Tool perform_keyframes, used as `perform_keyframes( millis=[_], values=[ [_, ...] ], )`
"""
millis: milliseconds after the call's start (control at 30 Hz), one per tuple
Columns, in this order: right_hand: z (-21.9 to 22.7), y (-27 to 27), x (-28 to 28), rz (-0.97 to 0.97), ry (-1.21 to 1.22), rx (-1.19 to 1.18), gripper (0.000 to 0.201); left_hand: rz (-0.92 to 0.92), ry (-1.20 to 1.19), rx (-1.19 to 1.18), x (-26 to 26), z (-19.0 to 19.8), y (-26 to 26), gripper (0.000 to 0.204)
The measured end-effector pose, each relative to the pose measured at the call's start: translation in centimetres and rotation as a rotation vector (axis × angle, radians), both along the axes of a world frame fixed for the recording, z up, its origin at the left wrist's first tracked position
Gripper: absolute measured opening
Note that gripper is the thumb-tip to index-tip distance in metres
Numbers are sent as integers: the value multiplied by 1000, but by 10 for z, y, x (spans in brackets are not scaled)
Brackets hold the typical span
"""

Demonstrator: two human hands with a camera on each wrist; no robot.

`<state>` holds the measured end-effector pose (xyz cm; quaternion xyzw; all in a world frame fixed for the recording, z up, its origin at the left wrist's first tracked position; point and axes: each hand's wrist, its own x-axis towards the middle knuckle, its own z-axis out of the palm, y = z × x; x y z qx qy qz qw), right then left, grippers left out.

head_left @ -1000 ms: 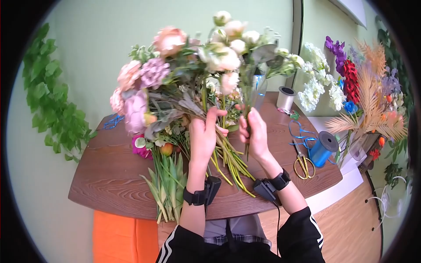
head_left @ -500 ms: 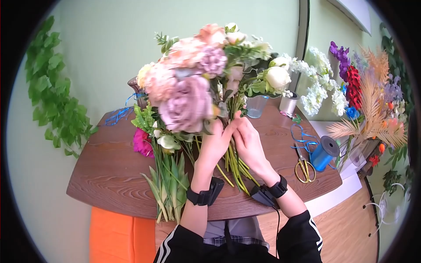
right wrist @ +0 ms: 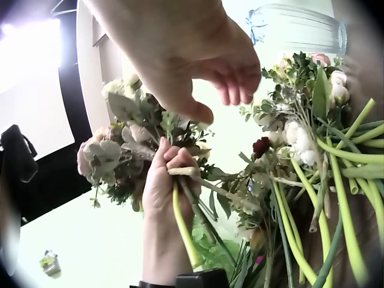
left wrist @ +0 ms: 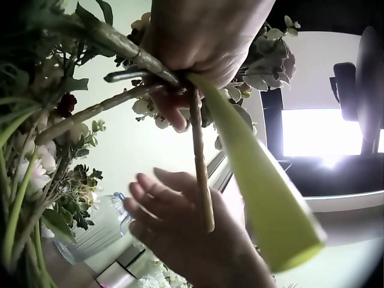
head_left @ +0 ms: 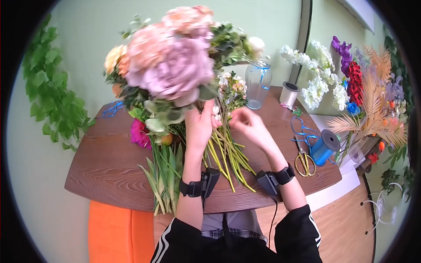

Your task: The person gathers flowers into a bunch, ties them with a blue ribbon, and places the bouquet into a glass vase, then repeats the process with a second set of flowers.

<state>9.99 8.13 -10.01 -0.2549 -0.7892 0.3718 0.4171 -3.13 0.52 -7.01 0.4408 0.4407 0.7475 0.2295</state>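
Note:
A bouquet with a large mauve rose (head_left: 177, 70) and peach blooms is held up by my left hand (head_left: 200, 127), whose fingers curl round the stems. In the left wrist view several cut stem ends, one thick and green (left wrist: 258, 180), stick out of that grip. My right hand (head_left: 251, 125) is off to the right of the bouquet, fingers loosely bent and apart, holding nothing; the right wrist view shows this hand (right wrist: 198, 60) beside the left hand (right wrist: 165, 186). Under them, more flowers with green stems (head_left: 226, 153) lie on the table.
A glass vase (head_left: 258, 85) with blue ribbon stands behind on the table (head_left: 105, 175). White spool (head_left: 289, 94), gold-handled scissors (head_left: 305, 163) and blue ribbon spool (head_left: 324, 148) are at the right. Tulip-like leaves (head_left: 164, 179) hang over the front edge. More flowers (head_left: 355, 83) stand far right.
The bouquet has swung up and left in my left hand, its blooms turned toward the camera. My right hand brought its stem to the bouquet, then let go and moved away right.

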Motion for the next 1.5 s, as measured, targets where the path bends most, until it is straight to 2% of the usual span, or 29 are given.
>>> perform_keyframes(
  millis=[67,133,200,300,400,600,700,800,933,967,1033,1100,1200,1233,1300,1367,1467,1500],
  values=[
    [-10,0,-2,111,-370,72,31,-75,-41,197,-1,2,-1,31],
    [-14,-9,-5,170,-607,64,35,-68,-53,198,-2,-2,1,24],
    [-14,-16,-8,169,-782,142,38,-88,-58,190,-3,0,0,24],
    [-23,-13,-11,200,-847,167,36,-89,-34,217,-3,1,0,24],
    [-17,-15,-13,167,-821,75,27,-112,1,227,-4,1,-2,23],
    [-28,-6,-13,69,-512,-22,20,-135,-89,228,-3,2,-4,27],
    [-11,-8,-7,97,-310,-223,13,-55,-105,211,0,4,-5,35],
    [0,-5,-1,65,4,-306,10,28,-35,225,4,6,-5,41],
    [7,1,1,25,386,-225,12,-16,-53,109,1,1,-1,27],
    [10,-1,1,36,434,-204,12,-20,-50,99,5,3,-4,19],
    [16,-7,2,56,529,-162,12,-72,2,10,4,3,-4,19],
    [16,-10,0,100,526,-116,10,-120,54,6,4,-1,-1,19],
    [14,-17,-1,141,471,-57,10,-139,-140,65,21,4,1,19],
    [15,-21,-2,149,484,-60,9,-137,-109,92,22,2,3,20],
    [15,-23,-3,155,490,-73,9,-39,195,10,11,-19,18,20],
    [13,-23,-2,148,474,-92,9,-162,153,125,21,-11,11,24],
    [22,-27,4,-66,385,181,11,-237,224,-31,19,-1,1,22],
    [23,-24,8,-160,250,297,15,-172,295,-123,20,3,-5,23]
  ],
)
